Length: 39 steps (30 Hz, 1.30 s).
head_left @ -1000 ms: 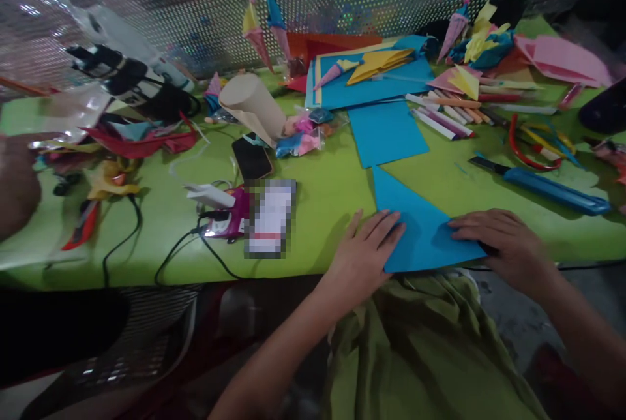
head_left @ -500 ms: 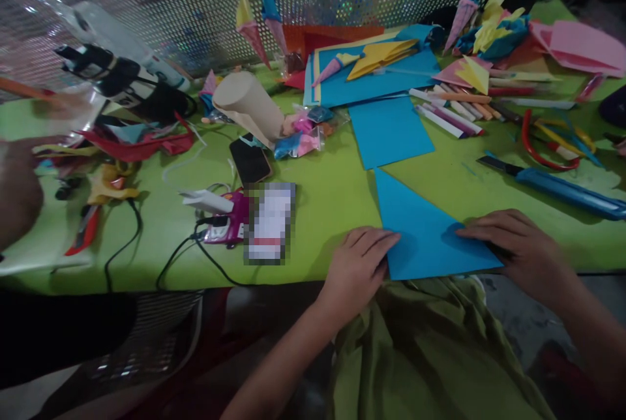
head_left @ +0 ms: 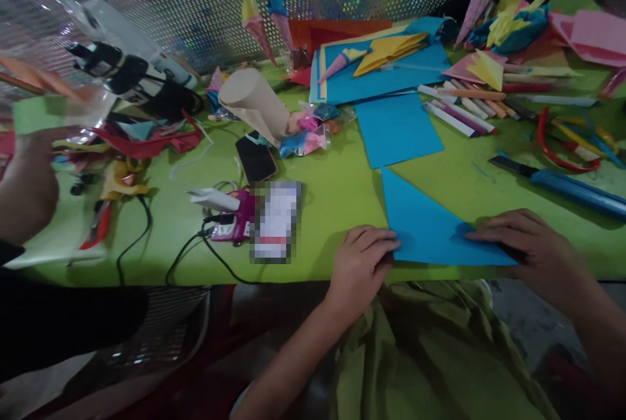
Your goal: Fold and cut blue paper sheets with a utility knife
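A sheet of blue paper [head_left: 425, 227], folded to a triangle, lies at the table's front edge before me. My left hand [head_left: 364, 260] grips its left edge near the lower corner, fingers bent together. The right corner is pinched in my right hand [head_left: 528, 244], thumb hidden behind the fingers. Just beyond the triangle's tip is a flat blue sheet [head_left: 398, 133], its near edge close to the tip. To the right of the paper rests a blue box cutter [head_left: 577, 192] with its blade out.
Left of me lie a phone [head_left: 276, 221], a purple power strip [head_left: 235, 218] with cables, and a dark phone-like slab [head_left: 257, 159]. Markers [head_left: 460, 120], stacked coloured paper [head_left: 381, 84] and paper cones stand farther back. Another person's hand [head_left: 29, 185] works at far left.
The view has shifted slightly, so the table things sit farther right. The folded paper's lower edge has moved a little away from me. Green paper now shows by the other person's hand.
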{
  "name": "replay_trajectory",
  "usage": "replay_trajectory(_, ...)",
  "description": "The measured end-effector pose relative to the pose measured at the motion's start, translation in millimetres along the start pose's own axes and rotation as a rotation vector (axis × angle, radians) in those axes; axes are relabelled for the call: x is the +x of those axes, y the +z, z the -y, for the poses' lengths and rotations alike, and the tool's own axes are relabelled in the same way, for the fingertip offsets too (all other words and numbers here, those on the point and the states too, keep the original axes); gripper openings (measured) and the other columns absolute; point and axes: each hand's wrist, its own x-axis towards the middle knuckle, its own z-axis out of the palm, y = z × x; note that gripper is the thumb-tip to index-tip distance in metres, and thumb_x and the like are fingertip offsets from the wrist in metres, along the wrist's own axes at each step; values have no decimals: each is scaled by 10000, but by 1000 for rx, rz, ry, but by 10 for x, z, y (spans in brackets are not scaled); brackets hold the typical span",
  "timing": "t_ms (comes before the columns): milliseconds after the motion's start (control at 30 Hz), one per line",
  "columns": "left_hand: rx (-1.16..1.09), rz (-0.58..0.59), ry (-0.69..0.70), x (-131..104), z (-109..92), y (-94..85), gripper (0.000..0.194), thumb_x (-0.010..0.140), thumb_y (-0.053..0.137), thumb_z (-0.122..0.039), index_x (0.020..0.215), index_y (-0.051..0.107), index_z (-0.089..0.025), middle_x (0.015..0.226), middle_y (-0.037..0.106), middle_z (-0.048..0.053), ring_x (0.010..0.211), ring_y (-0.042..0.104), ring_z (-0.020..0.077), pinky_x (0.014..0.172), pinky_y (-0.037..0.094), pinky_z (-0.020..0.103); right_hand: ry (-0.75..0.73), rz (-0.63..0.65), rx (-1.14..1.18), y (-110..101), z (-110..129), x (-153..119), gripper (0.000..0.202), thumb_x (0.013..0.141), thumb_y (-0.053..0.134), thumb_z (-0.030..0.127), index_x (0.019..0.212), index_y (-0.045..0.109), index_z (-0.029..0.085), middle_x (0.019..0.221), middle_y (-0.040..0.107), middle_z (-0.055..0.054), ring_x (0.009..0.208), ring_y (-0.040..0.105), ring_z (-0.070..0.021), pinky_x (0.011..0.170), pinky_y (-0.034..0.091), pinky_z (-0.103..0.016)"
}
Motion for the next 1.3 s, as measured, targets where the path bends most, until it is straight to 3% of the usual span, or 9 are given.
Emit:
replay_trajectory(167,23,-44,-53,52,-48,34,59,1015,675,-201,995,730,-210,1082,805,53,1015,695,236,898,576,418,17,-47,9,5,63,61,226,1042,615,255,1187,770,334,1095,762,-36,1030,672,-244,878,526,-395)
replay_trajectory(400,250,-57,-165,164,-138,125,164,1030,625,-224,872,587,-200,925,700,62,871,573,233,761,475,375,69,-157,-50,55,145,152,119,1039,660,293,1037,753,217,1008,780,-69,962,687,-245,839,534,-379)
replay_trajectory(533,327,-60,-191,196,-154,173,171,1001,640,-190,856,549,-207,881,658,45,848,541,224,724,422,358,102,-158,-130,59,193,208,341,1054,631,356,743,574,227,802,671,-53,791,605,-222,711,457,-363)
replay_trajectory(600,360,-63,-190,210,-156,190,180,989,641,-181,847,536,-212,862,641,37,837,533,220,713,407,353,135,-149,-166,66,208,227,408,1063,600,421,712,493,243,739,600,-39,745,556,-224,677,414,-368)
replay_trajectory(700,398,-67,-191,231,-159,206,194,981,638,-169,835,519,-218,844,621,31,814,526,213,702,399,346,168,-147,-189,90,212,236,365,1077,540,482,797,530,248,769,608,-43,765,562,-246,695,407,-381)
replay_trajectory(900,450,-22,-206,262,-173,204,198,967,652,-130,852,517,-217,860,620,28,804,545,204,696,418,335,209,-177,-192,163,196,216,235,1058,557,463,1052,632,241,893,695,-78,833,619,-288,730,450,-415)
replay_trajectory(1133,521,-40,-174,279,-192,201,174,964,685,-148,876,549,-211,861,662,26,792,594,208,692,457,350,280,-168,-177,200,220,241,387,1027,587,427,1348,610,211,888,712,-80,876,652,-318,800,500,-469)
replay_trajectory(1233,549,-129,-76,286,-245,213,79,1003,620,-121,1025,617,-196,957,723,52,865,645,227,746,504,371,292,-151,-148,170,246,281,425,1022,588,398,1398,594,199,867,695,-68,849,648,-302,767,499,-448)
replay_trajectory(1300,537,-70,50,295,-277,234,238,1029,537,-86,1208,644,-200,1108,758,78,995,683,241,836,545,388,286,-147,-123,152,253,305,423,1017,590,370,1400,593,191,849,683,-56,816,645,-283,755,498,-434)
